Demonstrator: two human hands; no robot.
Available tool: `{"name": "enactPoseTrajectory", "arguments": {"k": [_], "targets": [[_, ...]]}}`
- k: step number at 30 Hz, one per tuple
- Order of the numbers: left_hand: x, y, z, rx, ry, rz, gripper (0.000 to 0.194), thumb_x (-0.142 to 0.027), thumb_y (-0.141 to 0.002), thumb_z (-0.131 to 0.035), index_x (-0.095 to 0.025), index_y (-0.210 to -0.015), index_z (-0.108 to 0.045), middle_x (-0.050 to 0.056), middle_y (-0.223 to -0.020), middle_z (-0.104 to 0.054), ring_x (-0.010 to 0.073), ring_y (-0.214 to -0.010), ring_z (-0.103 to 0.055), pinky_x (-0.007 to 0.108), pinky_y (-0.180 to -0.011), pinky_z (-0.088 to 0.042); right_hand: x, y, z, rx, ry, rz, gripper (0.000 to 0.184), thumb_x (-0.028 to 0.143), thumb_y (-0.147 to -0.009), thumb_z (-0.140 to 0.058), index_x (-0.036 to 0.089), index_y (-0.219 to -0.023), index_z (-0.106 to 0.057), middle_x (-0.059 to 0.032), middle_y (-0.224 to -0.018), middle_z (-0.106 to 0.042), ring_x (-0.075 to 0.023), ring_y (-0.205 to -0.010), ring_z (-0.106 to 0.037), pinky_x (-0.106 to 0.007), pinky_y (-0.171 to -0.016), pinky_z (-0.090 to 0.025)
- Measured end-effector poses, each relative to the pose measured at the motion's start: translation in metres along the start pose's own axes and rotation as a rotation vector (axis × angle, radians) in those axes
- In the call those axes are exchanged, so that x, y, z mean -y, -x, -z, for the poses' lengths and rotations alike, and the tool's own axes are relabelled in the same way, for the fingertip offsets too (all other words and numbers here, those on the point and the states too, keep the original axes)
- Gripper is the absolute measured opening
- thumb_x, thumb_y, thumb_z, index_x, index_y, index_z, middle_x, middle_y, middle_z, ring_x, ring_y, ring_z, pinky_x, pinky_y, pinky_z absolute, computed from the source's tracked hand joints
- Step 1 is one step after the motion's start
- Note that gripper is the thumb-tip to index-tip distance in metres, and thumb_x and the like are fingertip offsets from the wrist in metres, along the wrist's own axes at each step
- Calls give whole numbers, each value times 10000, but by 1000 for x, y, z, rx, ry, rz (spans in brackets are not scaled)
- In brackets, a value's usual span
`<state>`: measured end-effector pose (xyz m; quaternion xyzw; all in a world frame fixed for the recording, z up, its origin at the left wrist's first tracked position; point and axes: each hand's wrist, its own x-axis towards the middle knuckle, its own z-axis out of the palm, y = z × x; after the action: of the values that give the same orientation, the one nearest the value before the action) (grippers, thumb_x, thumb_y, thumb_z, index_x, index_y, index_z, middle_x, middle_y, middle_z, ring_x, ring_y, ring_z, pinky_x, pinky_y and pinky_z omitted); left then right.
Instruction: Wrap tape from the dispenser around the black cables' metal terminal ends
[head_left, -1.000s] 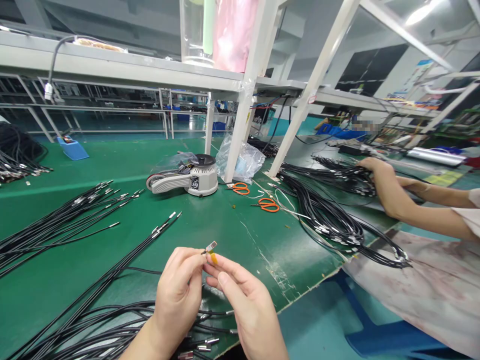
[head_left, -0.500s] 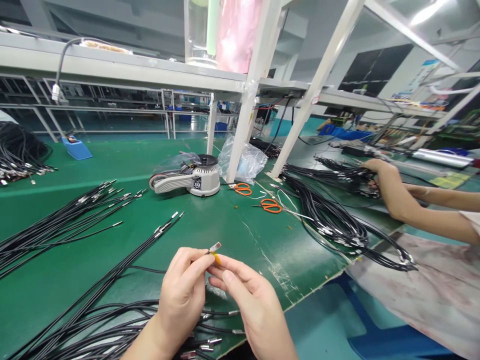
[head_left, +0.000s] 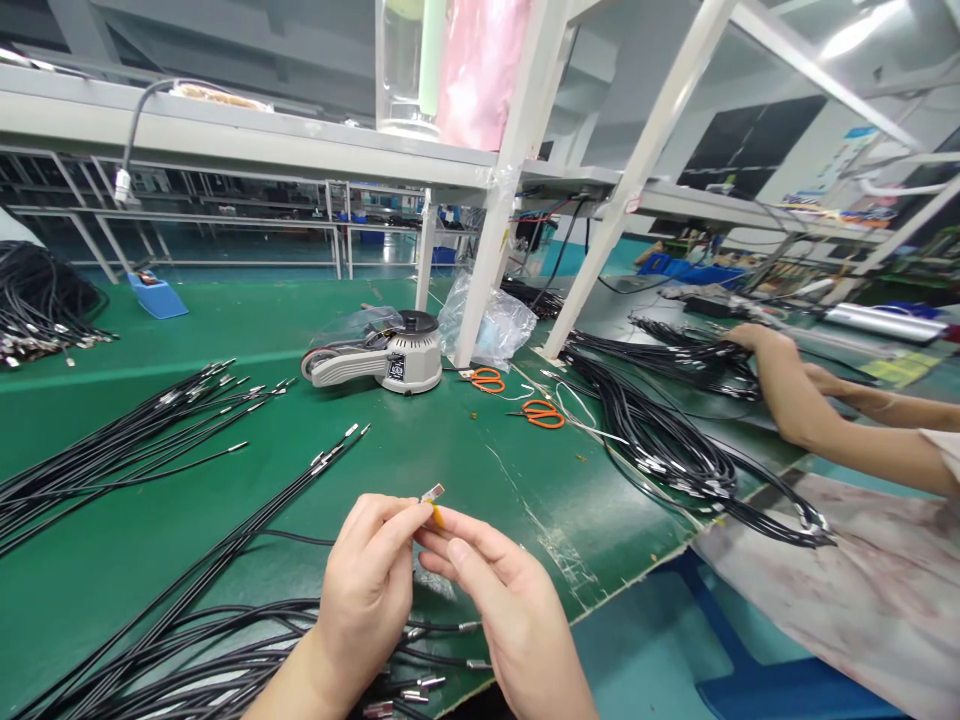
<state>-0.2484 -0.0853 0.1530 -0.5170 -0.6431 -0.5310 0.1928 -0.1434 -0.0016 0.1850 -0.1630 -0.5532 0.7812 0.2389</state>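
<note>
My left hand (head_left: pixel 367 575) is closed, its thumb and forefinger pinching a black cable just behind a small metal plug (head_left: pixel 433 493). A bit of yellow tape (head_left: pixel 437 515) sits right below the plug, against the fingertips. From the other side, my right hand (head_left: pixel 495 590) has its fingers together at the tape, the forefinger tip touching it and the thumb lying lower. Under my wrists lies a bundle of black cables (head_left: pixel 225 650) with metal ends. Several straight cables (head_left: pixel 255 520) stretch across the table to the left of my hands.
A tape dispenser (head_left: pixel 409 360) stands beyond my hands. Two orange-handled scissors (head_left: pixel 541 414) lie near a clear plastic bag (head_left: pixel 487 325) and white shelf posts (head_left: pixel 487 240). More cables (head_left: pixel 660 430) lie to the right, where another person's arms (head_left: pixel 795 390) reach in. A blue stool (head_left: pixel 795 680) stands below.
My hands stay almost in place, with the plug and tape still between them. The other person's far hand shows more now beside the cables. The view has shifted slightly.
</note>
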Motion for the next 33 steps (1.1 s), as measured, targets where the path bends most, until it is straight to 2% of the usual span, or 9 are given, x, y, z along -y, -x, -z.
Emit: {"name": "enactPoseTrajectory", "arguments": {"k": [19, 28, 33], "targets": [[-2, -1, -1, 3, -16, 53, 344, -40, -851, -450, -226, -1118, -563, 40, -937, -627, 147, -851, -577, 284, -727, -501, 1, -3, 0, -31, -4, -20, 298, 358, -786, -653, 163, -1008, -694, -112, -994, -698, -257, -933, -650, -411, -868, -499], [-4, 0, -5, -25, -13, 205, 254, -121, -867, -455, -196, -1082, -567, 51, -915, -633, 153, -842, -591, 287, -740, -502, 3, -10, -5, -80, 26, -22, 325, 378, -746, -683, 144, -971, -704, -112, -906, -713, -252, -869, -662, -410, -826, -514], [-1, -2, -6, 59, -61, 300, 124, -185, -866, -486, -195, -937, -588, 27, -829, -612, 140, -745, -580, 259, -646, -493, -9, -16, -4, -156, 101, 2, 331, 405, -708, -712, 141, -909, -709, -98, -886, -716, -228, -814, -665, -326, -711, -549]]}}
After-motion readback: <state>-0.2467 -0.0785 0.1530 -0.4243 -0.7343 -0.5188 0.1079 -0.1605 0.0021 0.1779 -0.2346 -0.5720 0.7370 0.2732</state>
